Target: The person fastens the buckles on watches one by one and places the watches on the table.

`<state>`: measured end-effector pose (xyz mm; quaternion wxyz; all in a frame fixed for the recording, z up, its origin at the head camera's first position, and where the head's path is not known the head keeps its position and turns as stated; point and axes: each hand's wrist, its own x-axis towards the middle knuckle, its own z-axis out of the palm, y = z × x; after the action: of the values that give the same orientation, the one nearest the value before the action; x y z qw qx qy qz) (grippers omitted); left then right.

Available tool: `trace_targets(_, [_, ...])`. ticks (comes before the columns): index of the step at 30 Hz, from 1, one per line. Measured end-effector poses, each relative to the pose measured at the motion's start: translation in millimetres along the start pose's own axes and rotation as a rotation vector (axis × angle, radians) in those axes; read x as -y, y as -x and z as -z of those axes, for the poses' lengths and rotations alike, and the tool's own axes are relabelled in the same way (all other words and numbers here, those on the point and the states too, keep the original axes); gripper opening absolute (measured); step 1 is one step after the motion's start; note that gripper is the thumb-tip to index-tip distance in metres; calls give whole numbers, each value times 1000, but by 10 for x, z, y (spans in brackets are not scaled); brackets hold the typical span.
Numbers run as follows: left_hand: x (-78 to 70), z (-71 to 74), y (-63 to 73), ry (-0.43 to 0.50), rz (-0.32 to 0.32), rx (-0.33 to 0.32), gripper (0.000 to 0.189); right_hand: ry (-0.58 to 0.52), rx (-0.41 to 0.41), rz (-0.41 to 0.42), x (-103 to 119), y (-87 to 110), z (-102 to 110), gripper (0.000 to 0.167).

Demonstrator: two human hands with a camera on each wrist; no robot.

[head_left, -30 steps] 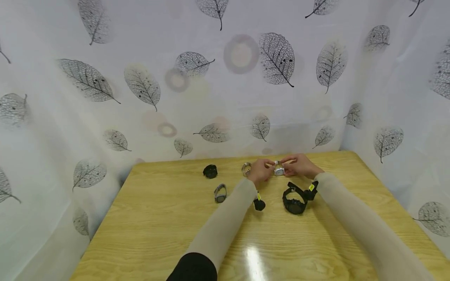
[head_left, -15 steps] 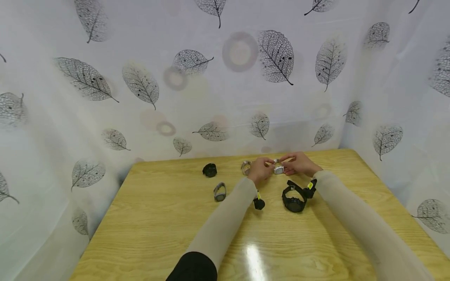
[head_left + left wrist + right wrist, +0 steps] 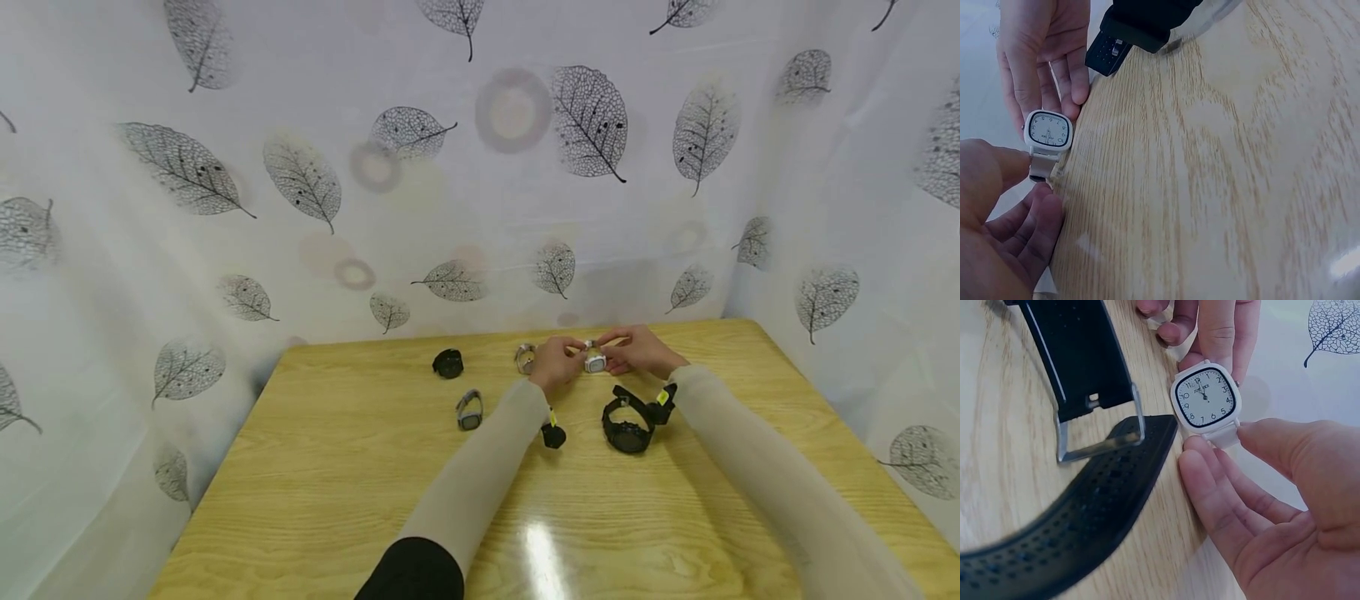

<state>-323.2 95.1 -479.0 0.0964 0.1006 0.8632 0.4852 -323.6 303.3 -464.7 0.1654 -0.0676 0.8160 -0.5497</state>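
Near the table's back edge, both hands meet at a white wristwatch [image 3: 596,364] with a rounded square dial. My left hand [image 3: 558,362] pinches the strap on one side between thumb and fingers. From the opposite side, my right hand [image 3: 637,352] does the same, its thumb at the strap beside the case. The watch's dial [image 3: 1205,398] faces up in the right wrist view, with black numerals and hands. A silver-toned watch [image 3: 525,358] stands just left of my left hand, partly covered by it.
A large black watch [image 3: 626,435] stands nearer on the right, below my right wrist; its black strap [image 3: 1094,487] fills much of the right wrist view. A small black watch [image 3: 448,364] and a grey watch [image 3: 470,412] sit to the left. Leaf-print cloth [image 3: 480,208] hangs behind the table.
Both hands stay at the white watch with hardly any movement. The view has shifted very slightly; the other watches keep their places.
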Motion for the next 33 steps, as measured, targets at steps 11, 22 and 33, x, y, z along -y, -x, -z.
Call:
trace_targets(11, [8, 76, 74, 48, -65, 12, 26, 83, 16, 9, 103, 119, 41, 46])
trace_targets(22, [-29, 245, 415, 53, -318, -42, 32, 197, -28, 121, 163, 478, 84, 47])
trace_targets(33, [72, 488, 789, 53, -362, -65, 34, 274, -90, 211, 200, 929, 107, 47])
